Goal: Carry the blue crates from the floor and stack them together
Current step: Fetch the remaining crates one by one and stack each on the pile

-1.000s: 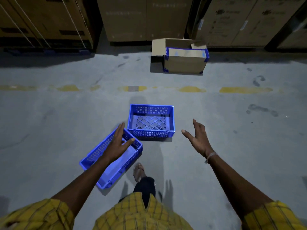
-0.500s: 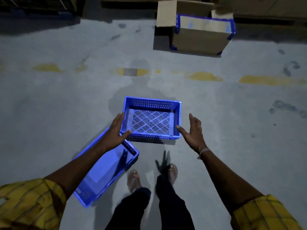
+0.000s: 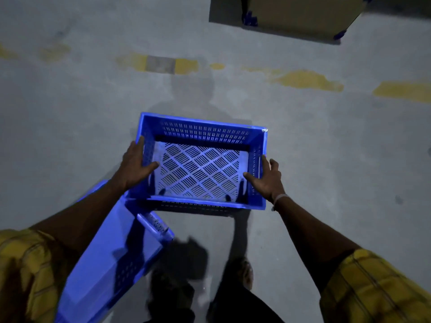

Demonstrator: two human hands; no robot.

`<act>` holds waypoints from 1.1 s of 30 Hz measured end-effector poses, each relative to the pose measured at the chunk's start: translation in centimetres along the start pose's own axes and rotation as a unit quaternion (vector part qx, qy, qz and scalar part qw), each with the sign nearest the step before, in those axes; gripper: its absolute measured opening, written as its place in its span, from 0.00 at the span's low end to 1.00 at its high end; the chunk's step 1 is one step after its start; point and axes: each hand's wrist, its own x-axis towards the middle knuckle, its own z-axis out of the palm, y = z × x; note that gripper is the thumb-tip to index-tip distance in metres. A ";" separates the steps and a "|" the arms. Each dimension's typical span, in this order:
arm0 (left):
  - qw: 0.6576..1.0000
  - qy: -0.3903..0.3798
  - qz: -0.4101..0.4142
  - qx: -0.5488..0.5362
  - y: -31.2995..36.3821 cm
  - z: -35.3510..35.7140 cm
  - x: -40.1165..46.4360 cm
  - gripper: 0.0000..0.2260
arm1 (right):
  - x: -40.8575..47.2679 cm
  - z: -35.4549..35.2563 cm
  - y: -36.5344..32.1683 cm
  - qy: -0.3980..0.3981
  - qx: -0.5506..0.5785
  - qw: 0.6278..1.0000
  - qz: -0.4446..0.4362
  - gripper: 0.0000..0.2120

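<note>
Blue crate [image 3: 200, 164] sits on the floor directly between both hands, long axis running across the person. Left hand [image 3: 136, 164] and right hand [image 3: 265, 180] apparently clasp its short walls, thumbs hooked inside, equally near.

Dim light is falling from behind the person, throwing a soft body shadow [image 3: 193, 94] forward across the grey floor [image 3: 70, 127]. The blue crates [image 3: 203, 134] are glowing oversaturated. Motion blur is smearing the lower edge, and wide-angle distortion is bending the corners.
</note>
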 end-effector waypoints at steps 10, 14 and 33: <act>0.983 -0.018 -0.170 -0.071 -4.2 3.8 5.4 0.44 | 6.3 4.1 1.3 0.023 0.033 0.998 0.043 0.46; 0.984 0.001 -0.160 -0.084 -1.6 2.2 4.9 0.40 | 5.5 1.8 -0.3 0.062 -0.006 0.996 0.064 0.46; 0.997 0.055 -0.008 -0.061 15.2 -25.7 -13.0 0.30 | -14.9 -24.1 -18.0 0.140 -0.014 0.990 -0.026 0.33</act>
